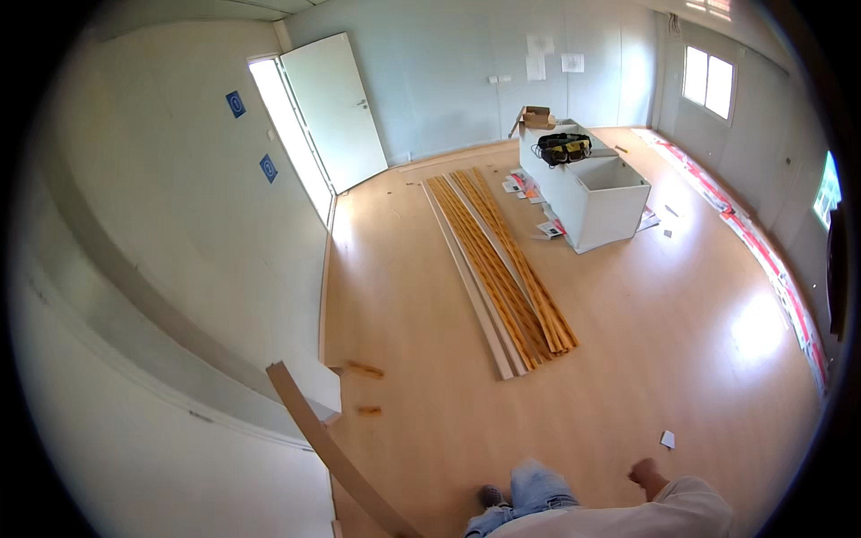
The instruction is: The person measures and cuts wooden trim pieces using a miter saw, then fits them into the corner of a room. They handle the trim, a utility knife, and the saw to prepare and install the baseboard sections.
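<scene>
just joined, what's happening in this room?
A person stands on the wood-look floor by the left wall. Their right hand hangs free, holding nothing; the left hand is out of view. A long wooden strip leans up beside them. A bundle of similar strips lies mid-floor, near a white cabinet with a tool bag on top.

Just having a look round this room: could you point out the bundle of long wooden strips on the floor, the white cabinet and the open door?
wooden strips (502,260), head view, middle of the bundle.
white cabinet (610,213), head view, front side panel.
open door (336,108), head view, centre of the panel.
</scene>
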Tool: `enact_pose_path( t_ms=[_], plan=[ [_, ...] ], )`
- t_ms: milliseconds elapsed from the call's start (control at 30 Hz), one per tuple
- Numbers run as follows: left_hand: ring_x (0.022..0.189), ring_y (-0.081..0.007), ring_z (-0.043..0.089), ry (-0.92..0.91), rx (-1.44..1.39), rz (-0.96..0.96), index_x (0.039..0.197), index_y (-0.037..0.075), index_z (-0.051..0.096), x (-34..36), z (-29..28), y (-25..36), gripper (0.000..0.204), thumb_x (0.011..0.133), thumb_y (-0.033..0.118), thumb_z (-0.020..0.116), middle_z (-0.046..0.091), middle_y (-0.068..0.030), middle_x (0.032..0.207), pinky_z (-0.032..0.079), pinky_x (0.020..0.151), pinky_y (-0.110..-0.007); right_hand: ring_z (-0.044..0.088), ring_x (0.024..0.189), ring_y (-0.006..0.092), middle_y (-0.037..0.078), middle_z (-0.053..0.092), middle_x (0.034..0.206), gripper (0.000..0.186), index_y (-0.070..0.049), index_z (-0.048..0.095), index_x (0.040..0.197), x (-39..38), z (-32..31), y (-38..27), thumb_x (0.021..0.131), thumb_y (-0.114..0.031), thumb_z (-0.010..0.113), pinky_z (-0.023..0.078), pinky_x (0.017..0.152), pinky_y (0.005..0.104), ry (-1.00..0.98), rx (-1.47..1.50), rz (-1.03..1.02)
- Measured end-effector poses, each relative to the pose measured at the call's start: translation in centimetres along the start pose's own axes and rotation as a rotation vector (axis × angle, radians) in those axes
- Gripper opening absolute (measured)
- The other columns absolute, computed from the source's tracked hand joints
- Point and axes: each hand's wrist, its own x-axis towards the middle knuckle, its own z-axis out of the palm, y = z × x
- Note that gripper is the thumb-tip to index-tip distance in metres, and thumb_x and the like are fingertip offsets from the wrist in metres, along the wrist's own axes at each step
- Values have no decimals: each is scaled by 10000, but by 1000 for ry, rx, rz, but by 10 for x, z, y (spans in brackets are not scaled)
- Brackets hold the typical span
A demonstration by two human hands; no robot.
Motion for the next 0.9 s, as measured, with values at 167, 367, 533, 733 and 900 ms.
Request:
enact_pose_path(
  t_ms=[167, 367, 533, 733, 900],
  plan=[
    [912, -247, 619, 27, 23, 61, 1195, -30, 618, 130, 22, 92, 468, 957, 372, 625, 669, -91, 1057, 496, 796, -373, 711, 1022, 254, 67, 754, 1058, 457, -171, 788, 994, 40, 2, 10, 930, -536, 521, 538, 823, 443, -185, -1, -66],
    [945, -257, 618, 51, 90, -32, 1213, -41, 608, 296, 139, 158, 513, 955, 402, 638, 670, -103, 1077, 491, 818, -390, 682, 849, 267, 107, 718, 916, 321, -134, 757, 860, 313, -181, -84, 877, -416, 605, 519, 726, 453, -147, 267, -231],
    [972, -266, 617, 66, 265, -222, 1227, -49, 599, 405, 167, 193, 551, 952, 426, 648, 671, -114, 1094, 487, 837, -404, 659, 583, 193, 124, 692, 713, 179, 31, 672, 882, 432, -578, -130, 940, -126, 608, 514, 508, 338, 175, 1331, -216],
    [1094, -325, 633, 96, 19, 88, 1249, -65, 596, 560, 224, 329, 641, 949, 501, 634, 672, -162, 1207, 480, 905, -419, 662, 691, 190, 127, 689, 824, 147, 44, 621, 995, 594, -880, -107, 941, -86, 576, 552, 624, 357, 470, 1262, -382],
    [1175, -360, 621, 249, 210, -3, 1256, -49, 622, 735, 245, 335, 668, 949, 544, 601, 672, -216, 1246, 473, 975, -427, 640, 648, 190, 138, 661, 737, 124, 10, 632, 917, 672, -1010, -159, 948, -87, 562, 547, 634, 348, 440, 1520, -139]
  ],
)
